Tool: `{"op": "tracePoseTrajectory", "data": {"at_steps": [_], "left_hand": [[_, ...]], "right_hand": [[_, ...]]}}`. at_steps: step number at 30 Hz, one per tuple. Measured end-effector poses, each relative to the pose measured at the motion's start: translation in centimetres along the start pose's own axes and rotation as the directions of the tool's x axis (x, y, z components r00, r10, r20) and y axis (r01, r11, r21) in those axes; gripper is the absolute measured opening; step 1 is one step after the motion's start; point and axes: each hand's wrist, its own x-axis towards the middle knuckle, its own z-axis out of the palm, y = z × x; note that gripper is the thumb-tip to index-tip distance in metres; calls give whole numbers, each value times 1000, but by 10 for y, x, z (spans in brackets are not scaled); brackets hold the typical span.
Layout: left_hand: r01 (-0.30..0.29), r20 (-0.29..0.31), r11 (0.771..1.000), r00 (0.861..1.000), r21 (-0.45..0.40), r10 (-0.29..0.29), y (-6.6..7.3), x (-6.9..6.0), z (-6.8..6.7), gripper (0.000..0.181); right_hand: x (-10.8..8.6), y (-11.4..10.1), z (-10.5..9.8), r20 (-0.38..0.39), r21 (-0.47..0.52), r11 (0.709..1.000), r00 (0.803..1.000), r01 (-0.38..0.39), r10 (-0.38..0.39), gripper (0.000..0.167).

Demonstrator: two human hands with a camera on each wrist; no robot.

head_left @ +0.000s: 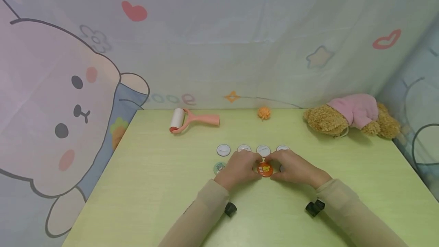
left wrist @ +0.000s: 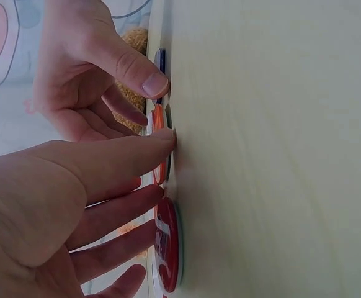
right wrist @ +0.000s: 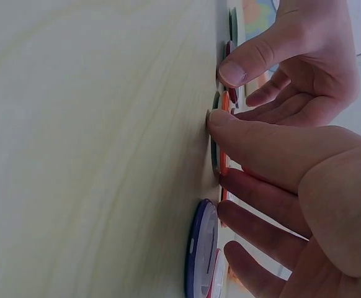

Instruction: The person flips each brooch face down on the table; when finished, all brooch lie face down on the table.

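An orange badge with a yellow figure [head_left: 265, 169] lies face up between the hands. My left hand [head_left: 241, 168] has thumb and index finger at its left edge; my right hand [head_left: 295, 168] holds the right edge the same way. The left wrist view shows the orange badge [left wrist: 158, 167] edge-on between the fingers, with a red badge [left wrist: 168, 248] beside the left fingers. A blue-rimmed badge [right wrist: 199, 251] lies near the right fingers in the right wrist view. A green badge [head_left: 219, 168] lies left of my left hand, partly covered by it.
Behind the hands, several white badge backs [head_left: 223, 150] form a row on the table [head_left: 154, 186]. Farther back are a pink-handled roller [head_left: 202, 119], a small orange object [head_left: 264, 113] and a plush toy in pink [head_left: 354, 111]. A printed curtain [head_left: 212, 48] hangs behind.
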Motion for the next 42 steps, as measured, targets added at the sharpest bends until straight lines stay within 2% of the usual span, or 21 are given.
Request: {"op": "tracePoseTrajectory", "data": {"at_steps": [9,27,36,42], "left_hand": [[-7,-10,1000,1000,25,7,1,2,3,29],[-20,-28,999,999,45,21,4,2,3,30],[-6,-16,1000,1000,2,6,2,3,4,31],[-13,-26,999,1000,-33,13,0,3,4,30]], "right_hand": [[1,-1,1,2,2,1000,1000,3,-3,39],[1,0,4,-50,-18,998,997,57,-58,35],[1,0,5,-50,-7,999,997,53,-53,35],[-1,0,6,-82,23,998,995,55,-53,32]]}}
